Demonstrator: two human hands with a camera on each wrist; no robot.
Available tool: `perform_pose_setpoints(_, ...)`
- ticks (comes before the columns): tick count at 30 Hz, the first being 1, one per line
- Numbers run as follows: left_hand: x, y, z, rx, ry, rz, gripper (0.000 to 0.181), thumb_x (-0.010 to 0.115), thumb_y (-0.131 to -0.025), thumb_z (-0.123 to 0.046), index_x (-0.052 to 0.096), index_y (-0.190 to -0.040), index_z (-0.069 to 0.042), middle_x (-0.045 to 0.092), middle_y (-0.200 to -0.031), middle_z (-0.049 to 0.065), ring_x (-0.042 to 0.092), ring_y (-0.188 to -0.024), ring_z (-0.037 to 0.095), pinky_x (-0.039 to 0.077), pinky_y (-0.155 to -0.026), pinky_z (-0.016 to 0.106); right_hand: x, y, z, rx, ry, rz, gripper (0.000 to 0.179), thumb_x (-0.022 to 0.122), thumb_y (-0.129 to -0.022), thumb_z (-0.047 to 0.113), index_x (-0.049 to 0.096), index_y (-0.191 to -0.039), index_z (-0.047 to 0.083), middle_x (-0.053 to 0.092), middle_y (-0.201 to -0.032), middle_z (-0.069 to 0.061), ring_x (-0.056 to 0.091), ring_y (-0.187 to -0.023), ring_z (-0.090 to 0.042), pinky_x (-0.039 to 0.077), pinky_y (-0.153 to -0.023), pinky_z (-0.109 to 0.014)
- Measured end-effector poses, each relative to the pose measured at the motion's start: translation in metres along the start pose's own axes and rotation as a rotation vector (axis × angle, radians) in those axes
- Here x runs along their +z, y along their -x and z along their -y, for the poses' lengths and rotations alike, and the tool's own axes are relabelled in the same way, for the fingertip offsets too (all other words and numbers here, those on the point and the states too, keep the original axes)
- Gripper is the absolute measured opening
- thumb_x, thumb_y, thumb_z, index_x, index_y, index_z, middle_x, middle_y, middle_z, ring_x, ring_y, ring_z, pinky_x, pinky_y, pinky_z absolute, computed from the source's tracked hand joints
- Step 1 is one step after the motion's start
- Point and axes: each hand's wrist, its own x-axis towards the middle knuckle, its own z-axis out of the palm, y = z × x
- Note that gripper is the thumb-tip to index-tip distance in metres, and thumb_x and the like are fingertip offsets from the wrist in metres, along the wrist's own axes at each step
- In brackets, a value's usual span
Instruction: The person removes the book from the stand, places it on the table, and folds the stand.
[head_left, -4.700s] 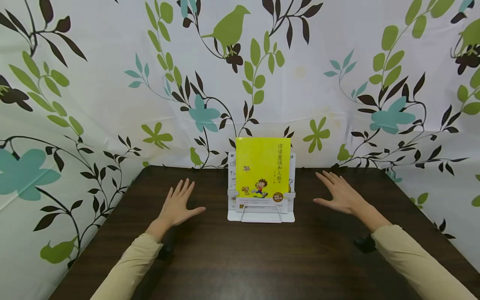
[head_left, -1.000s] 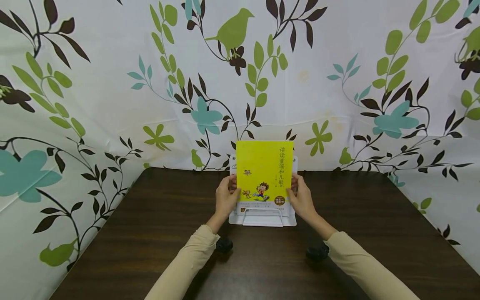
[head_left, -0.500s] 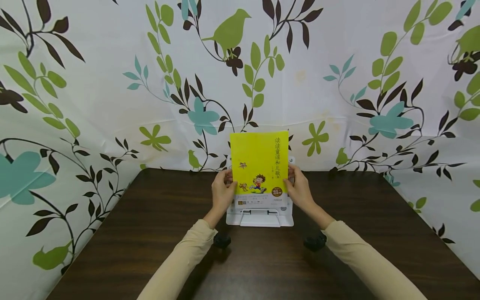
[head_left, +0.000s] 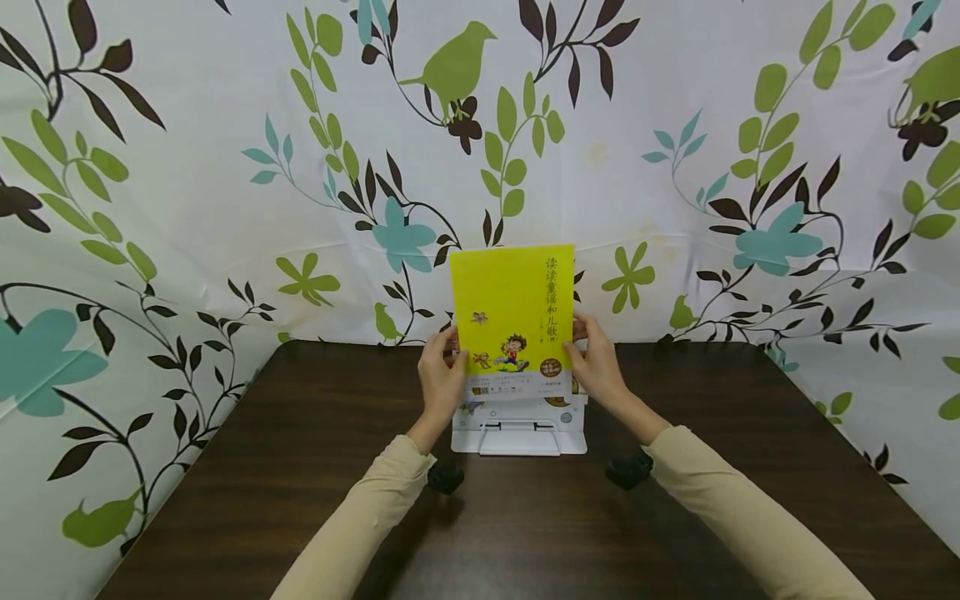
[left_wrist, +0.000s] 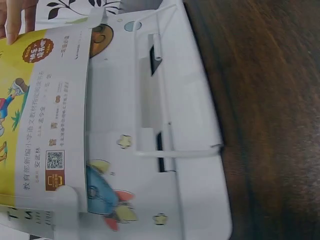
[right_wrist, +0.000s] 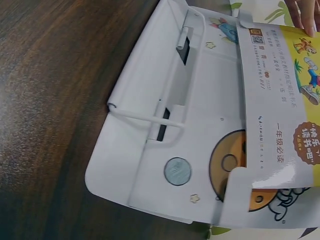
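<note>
A yellow children's book with a white strip along its bottom is held upright, its lower edge raised above the ledge of a white book stand. My left hand pinches the book's left edge, thumb on the cover and fingers behind. On the opposite edge my right hand grips it the same way. In the left wrist view, the book lies apart from the stand's wire holder, and some right-hand fingers show in the corner. The stand's back panel carries cartoon prints in the right wrist view.
The stand sits on a dark wooden table, near its back edge. Behind it hangs a white curtain printed with leaves and birds. Small side clips stick out from the stand beside the book. A black wrist device shows under each forearm.
Both hands came in from the sides and took hold of the book's edges. Over the last second the book has risen off the stand's ledge and tilted slightly.
</note>
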Motion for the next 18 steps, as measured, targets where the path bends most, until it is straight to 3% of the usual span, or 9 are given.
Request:
perform_pose_setpoints(7, -0.002, -0.008, -0.007, 0.042, 0.009, 0.005, 0.036, 0.063, -0.076, 0.011, 0.06, -0.111, 0.005, 0.058, -0.096, 0.018, 0.06, -0.084, 0.028, 0.054, -0.066, 0.035, -0.004, -0.005, 0.005, -0.024, 0.011, -0.027, 0.048, 0.058, -0.081, -0.01, 0.04, -0.125, -0.006, 0.055, -0.096, -0.018, 0.054, -0.082, -0.024, 0.05, -0.057, -0.027)
perform_pose_setpoints(18, -0.01, -0.013, -0.01, 0.071, 0.025, 0.012, 0.033, 0.062, -0.077, 0.01, 0.06, -0.11, 0.006, 0.057, -0.096, 0.018, 0.06, -0.083, 0.032, 0.054, -0.064, 0.037, -0.008, -0.009, 0.017, -0.04, -0.013, -0.02, 0.047, 0.058, -0.081, -0.011, 0.04, -0.124, -0.007, 0.054, -0.098, -0.019, 0.055, -0.084, -0.025, 0.054, -0.063, -0.037)
